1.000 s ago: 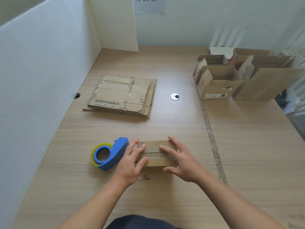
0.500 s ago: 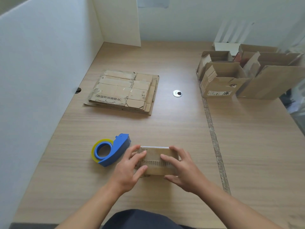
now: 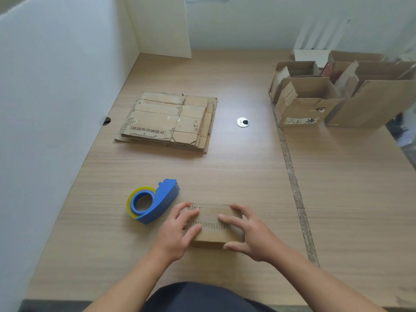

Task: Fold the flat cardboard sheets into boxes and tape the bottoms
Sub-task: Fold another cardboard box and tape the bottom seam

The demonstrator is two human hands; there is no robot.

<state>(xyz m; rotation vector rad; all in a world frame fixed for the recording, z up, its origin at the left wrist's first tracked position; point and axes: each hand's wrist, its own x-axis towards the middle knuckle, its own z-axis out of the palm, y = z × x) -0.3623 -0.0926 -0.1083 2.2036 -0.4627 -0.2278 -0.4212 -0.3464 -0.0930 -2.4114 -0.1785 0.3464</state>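
The box [image 3: 211, 225] sits on the tabletop [image 3: 225, 172] at the near middle, its closed flaps facing up, with a ragged corrugated seam across the top. The left hand [image 3: 177, 233] lies on its left end - fingers [image 3: 191, 213] nearly straight and pressing the flaps down, thumb flat on top as well. The right hand [image 3: 249, 235] grips the right end, fingers curved over the top toward the far edge and thumb against the near wall. Just left of the box, close to the left hand, rests a blue tape dispenser [image 3: 157, 202] with a yellow-edged roll. Farther off, left of centre, lies a stack of flat sheets [image 3: 168, 121]. A round metal grommet [image 3: 243, 122] is set in the tabletop to the right of the stack. At the far right stand several open boxes [image 3: 304, 97] - flaps up, touching one another.
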